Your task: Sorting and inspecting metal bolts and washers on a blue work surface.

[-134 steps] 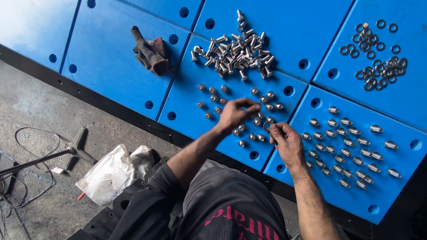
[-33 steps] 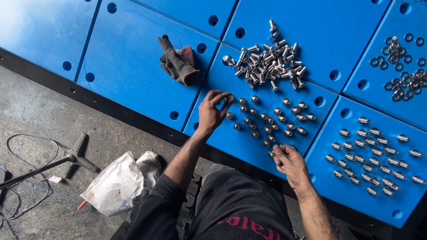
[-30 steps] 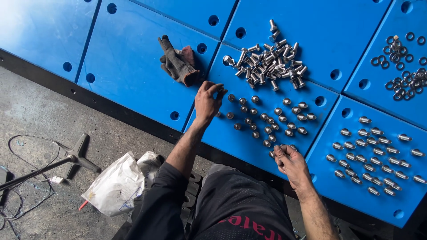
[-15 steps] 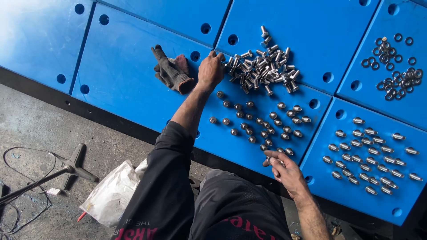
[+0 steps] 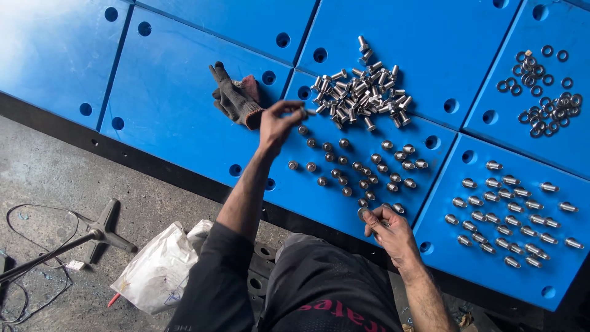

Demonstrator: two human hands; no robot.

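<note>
One heap of loose bolts (image 5: 359, 93) lies far on the blue panels (image 5: 172, 104), too many and too tangled to count. Nearer, about two dozen bolts stand spread out in a loose group (image 5: 362, 169) on the middle panel. To the right, roughly twenty-five more lie in rows (image 5: 513, 212) on the near right panel. At the far right is a scatter of washers (image 5: 544, 80), around thirty, overlapping. One pair of worn work gloves (image 5: 236, 98) lies left of the heap.

The left hand (image 5: 279, 123) is stretched out far, arm nearly straight, its fingertips pinching a single bolt (image 5: 309, 112) held just left of the heap, above the panel. The right hand (image 5: 387, 227) stays near the body at the panel's near edge, fingers curled and pinching a washer (image 5: 364, 214).

The panels have round holes and rest over a black edge. On the grey concrete floor to the left are a crumpled white plastic bag (image 5: 160, 267), a metal stand (image 5: 101, 230) and thin cables (image 5: 31, 246).
</note>
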